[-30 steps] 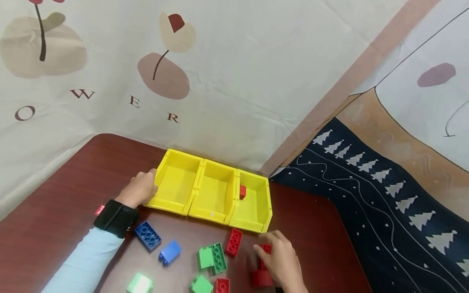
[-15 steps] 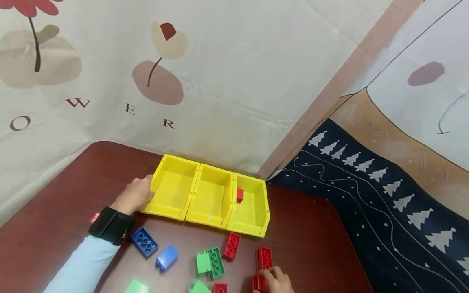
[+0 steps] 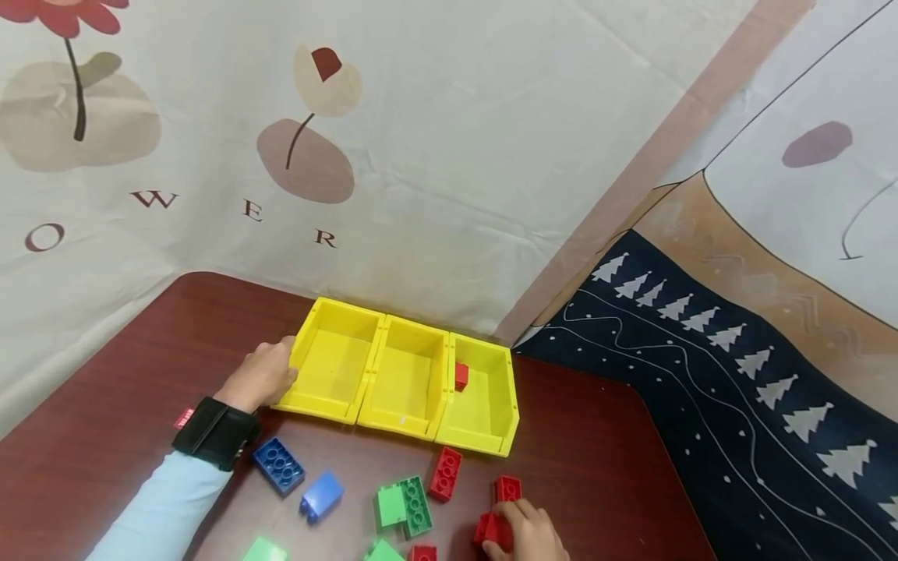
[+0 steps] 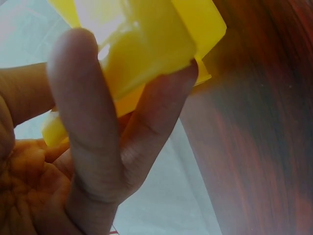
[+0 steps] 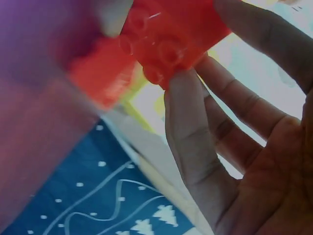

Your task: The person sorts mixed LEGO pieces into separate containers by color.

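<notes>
A yellow three-compartment tray (image 3: 408,374) stands at the back of the table, and my left hand (image 3: 261,375) grips its left end. In the left wrist view, fingers (image 4: 88,112) lie against the yellow wall (image 4: 146,54). At the lower right, my right hand (image 3: 529,534) pinches a red toy building brick (image 3: 491,530) between thumb and fingers. The right wrist view shows the held brick's studs (image 5: 171,49). Just beyond it lies another red brick (image 3: 508,489). A small red brick (image 3: 461,376) is inside the tray's right compartment.
In front of the tray lie a red brick (image 3: 445,474), a dark blue brick (image 3: 279,465), a lighter blue brick (image 3: 322,496) and joined-looking green bricks (image 3: 403,506). More green (image 3: 265,550) and red (image 3: 423,553) bricks are cut off at the bottom edge.
My right hand has come down from above the right-hand red bricks and taken hold of the nearer one, which has shifted slightly left. My left hand stays on the tray.
</notes>
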Available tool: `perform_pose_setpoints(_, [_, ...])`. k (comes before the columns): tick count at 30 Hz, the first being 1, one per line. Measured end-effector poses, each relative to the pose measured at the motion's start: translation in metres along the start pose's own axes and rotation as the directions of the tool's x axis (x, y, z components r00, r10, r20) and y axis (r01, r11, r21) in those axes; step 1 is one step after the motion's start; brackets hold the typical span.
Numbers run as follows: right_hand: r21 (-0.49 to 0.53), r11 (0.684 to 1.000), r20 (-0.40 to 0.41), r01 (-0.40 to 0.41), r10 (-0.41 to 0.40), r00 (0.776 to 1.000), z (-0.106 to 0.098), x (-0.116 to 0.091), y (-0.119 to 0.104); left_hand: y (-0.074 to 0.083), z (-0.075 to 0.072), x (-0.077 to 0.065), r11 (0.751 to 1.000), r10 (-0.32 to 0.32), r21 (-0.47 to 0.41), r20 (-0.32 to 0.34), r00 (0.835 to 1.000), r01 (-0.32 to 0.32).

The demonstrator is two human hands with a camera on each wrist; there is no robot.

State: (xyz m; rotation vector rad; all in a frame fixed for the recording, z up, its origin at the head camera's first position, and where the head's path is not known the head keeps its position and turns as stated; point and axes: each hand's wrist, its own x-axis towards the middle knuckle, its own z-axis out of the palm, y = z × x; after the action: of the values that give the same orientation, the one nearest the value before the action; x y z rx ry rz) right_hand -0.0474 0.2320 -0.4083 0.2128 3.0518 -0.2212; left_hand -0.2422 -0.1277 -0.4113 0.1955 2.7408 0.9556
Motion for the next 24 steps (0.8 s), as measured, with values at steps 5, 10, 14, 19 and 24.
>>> perform_pose_setpoints(5, [-0.001,0.999,-0.206,0.046,-0.045,0.978,-0.028,0.011,-0.022,0.001,-0.001,-0.001,1.0,0.0,-0.004,-0.003,1.0,0.0])
perform_pose_setpoints(10, [0.014,0.991,-0.333,0.135,-0.123,0.935,-0.057,0.05,-0.03,0.0,-0.001,-0.002,1.0,0.006,-0.004,-0.003,1.0,-0.006])
perform_pose_setpoints(14, [0.033,0.989,-0.311,0.141,-0.124,0.942,-0.072,0.096,-0.039,-0.003,-0.002,-0.003,1.0,0.005,-0.003,-0.012,1.0,-0.005])
perform_pose_setpoints(19, [0.064,0.996,-0.185,0.068,-0.055,0.981,-0.081,0.146,-0.053,-0.002,-0.001,-0.003,1.0,-0.001,-0.001,-0.009,1.0,0.001])
perform_pose_setpoints(24, [0.078,0.996,-0.115,0.048,-0.038,0.993,-0.079,0.178,-0.062,0.0,0.0,-0.004,1.0,0.006,-0.014,-0.011,1.0,-0.006])
